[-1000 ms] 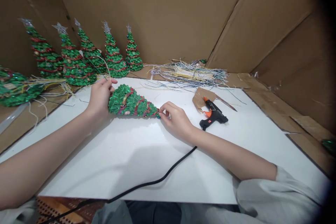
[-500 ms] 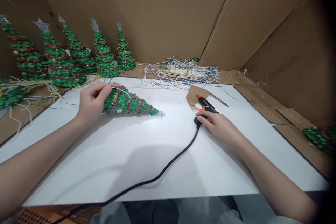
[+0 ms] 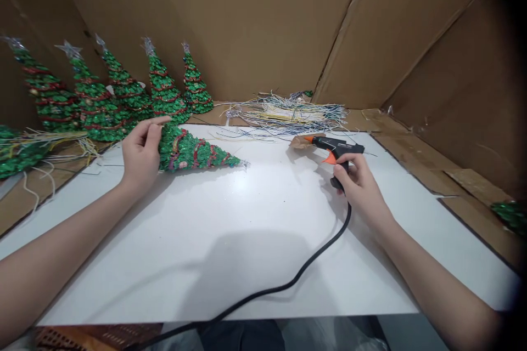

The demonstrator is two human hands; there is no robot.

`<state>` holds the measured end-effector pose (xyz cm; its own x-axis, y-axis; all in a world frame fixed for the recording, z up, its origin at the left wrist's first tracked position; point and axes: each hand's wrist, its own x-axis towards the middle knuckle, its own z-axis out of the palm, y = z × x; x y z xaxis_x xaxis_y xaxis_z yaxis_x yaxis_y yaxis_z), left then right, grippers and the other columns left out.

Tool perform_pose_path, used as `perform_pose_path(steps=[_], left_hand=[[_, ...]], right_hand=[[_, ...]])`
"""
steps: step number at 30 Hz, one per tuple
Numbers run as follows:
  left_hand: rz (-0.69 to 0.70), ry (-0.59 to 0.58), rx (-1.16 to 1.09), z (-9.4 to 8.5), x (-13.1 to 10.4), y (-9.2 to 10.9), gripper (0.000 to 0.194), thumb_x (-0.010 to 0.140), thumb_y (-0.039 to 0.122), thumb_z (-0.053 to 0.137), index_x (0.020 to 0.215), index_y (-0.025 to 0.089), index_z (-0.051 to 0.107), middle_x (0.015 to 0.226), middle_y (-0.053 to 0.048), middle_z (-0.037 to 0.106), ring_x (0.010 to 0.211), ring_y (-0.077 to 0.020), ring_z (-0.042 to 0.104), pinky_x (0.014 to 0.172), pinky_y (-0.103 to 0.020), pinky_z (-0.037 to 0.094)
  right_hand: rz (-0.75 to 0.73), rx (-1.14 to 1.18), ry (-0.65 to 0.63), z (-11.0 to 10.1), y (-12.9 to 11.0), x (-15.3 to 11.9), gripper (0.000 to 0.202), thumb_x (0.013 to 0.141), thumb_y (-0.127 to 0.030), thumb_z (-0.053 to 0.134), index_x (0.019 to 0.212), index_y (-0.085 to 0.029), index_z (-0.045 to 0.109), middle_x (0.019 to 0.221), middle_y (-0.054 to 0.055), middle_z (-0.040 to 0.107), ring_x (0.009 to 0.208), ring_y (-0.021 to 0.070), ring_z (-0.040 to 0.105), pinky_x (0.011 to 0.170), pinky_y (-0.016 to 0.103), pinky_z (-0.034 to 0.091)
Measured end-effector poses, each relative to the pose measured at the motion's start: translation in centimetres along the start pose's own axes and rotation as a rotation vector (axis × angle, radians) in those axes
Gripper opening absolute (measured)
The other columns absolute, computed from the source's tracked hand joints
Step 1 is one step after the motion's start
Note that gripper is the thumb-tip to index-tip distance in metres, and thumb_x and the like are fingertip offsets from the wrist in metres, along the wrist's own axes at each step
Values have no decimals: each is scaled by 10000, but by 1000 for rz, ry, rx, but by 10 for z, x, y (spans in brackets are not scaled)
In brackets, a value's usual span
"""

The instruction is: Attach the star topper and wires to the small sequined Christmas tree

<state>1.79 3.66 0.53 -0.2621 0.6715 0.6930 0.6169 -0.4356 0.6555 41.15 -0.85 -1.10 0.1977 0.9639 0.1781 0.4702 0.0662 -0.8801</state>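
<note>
My left hand (image 3: 141,154) is closed around the base of a small green Christmas tree (image 3: 200,154) trimmed with red garland. The tree lies on its side, its clear star (image 3: 245,164) pointing right. On the right, my right hand (image 3: 364,186) grips a black and orange glue gun (image 3: 338,146) by the handle, lifted off the white board. Its orange nozzle points left, against or just over a brown cardboard scrap (image 3: 297,143); whether they touch I cannot tell. The black cord (image 3: 284,287) runs from the handle down to the board's front edge.
Several finished trees (image 3: 164,85) with star tops stand along the back left. A heap of thin coloured wires (image 3: 296,112) lies at the back. More wires and a tree (image 3: 16,153) are at far left. Brown cardboard walls (image 3: 247,27) enclose the white board (image 3: 247,214).
My right hand has taken the glue gun by its handle and raised it, turning it more level; the cord shifted right. A white strand over the tree near my left fingers no longer shows.
</note>
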Motion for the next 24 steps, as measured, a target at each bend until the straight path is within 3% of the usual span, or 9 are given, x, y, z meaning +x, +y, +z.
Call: perform_pose_path(steps=[3,5,7,10,15,20,24], left_hand=[[-64,39,27,-1,-5,-8,330,835,391,488,1054,147,523,716,28,402,609,-98,352,572,-216,302],[-107,4,61,-2,-7,-10,299,785,394,560,944,147,506,709,34,383,626,-102,351,584,-221,297],[-149,-47,97,-3,-9,-8,245,767,385,581,762,157,490,653,43,380,621,-105,346,589,-229,286],[-212,-102,106,-4,-10,-2,344,782,389,549,561,170,403,536,58,322,556,-99,293,541,-234,253],[-360,-94,-31,-2,-10,4,316,759,419,542,589,161,470,549,38,448,533,-100,379,503,-223,326],[-469,-41,-190,-7,-12,18,298,721,394,562,559,185,423,467,63,333,430,-85,343,406,-208,320],[-479,7,-246,-14,-14,29,323,704,412,591,556,182,419,485,58,358,417,-73,344,366,-192,288]], right_hand=[[68,225,154,3,0,1,464,692,-454,644,955,-255,319,761,-30,517,604,119,509,479,227,442],[110,309,196,4,-2,0,497,667,-444,676,958,-244,327,804,-15,547,638,120,529,514,231,455],[122,345,184,3,-5,0,471,662,-440,685,958,-227,388,797,-12,557,634,112,525,524,222,443],[118,382,113,1,-9,-1,362,674,-429,678,877,-196,490,727,-22,540,586,92,490,521,209,414],[74,415,81,0,-9,-2,283,718,-425,639,825,-185,534,693,-20,517,601,96,493,566,220,418],[-134,279,196,-1,-12,-6,312,719,-364,651,970,-222,531,848,4,549,689,116,499,598,240,437],[-140,303,126,-5,-14,-7,220,748,-370,624,878,-210,549,744,-11,525,644,112,485,597,249,422]])
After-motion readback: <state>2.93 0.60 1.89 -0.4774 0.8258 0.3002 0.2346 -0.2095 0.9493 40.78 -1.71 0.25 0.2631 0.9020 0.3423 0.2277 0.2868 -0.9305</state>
